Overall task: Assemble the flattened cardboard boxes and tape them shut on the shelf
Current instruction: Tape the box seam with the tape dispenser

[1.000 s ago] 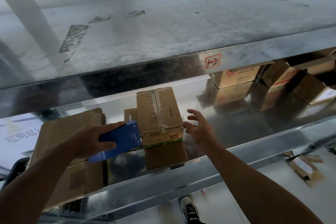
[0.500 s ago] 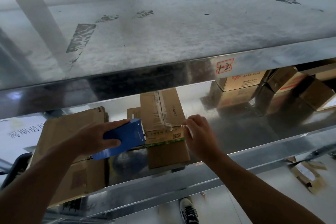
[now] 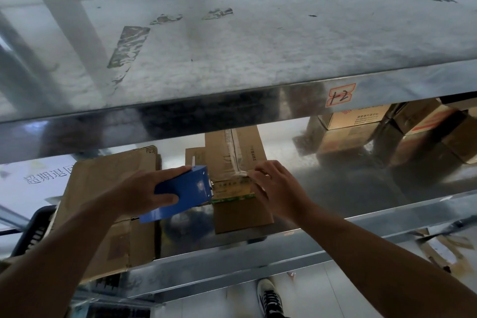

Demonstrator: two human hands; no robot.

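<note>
A small assembled cardboard box (image 3: 232, 152) stands on the shiny metal shelf (image 3: 361, 188), with clear tape along its top seam. My left hand (image 3: 134, 191) grips a blue tape dispenser (image 3: 183, 193), whose front end is against the box's near left edge. My right hand (image 3: 276, 188) rests on the box's near right corner, fingers curled over the tape at the top edge. A stack of flattened cardboard boxes (image 3: 111, 188) lies on the shelf to the left, partly under my left arm.
An upper metal shelf (image 3: 232, 46) overhangs the working shelf, with a red "12" label (image 3: 340, 94) on its front lip. Several assembled boxes (image 3: 387, 131) stand at the back right. A dark crate (image 3: 33, 232) sits lower left. Cardboard scraps (image 3: 444, 253) lie on the floor by my shoe (image 3: 269, 297).
My right hand came in from beside the box and settled on its near right corner over the tape. The dispenser in my left hand closed up against the box's left edge.
</note>
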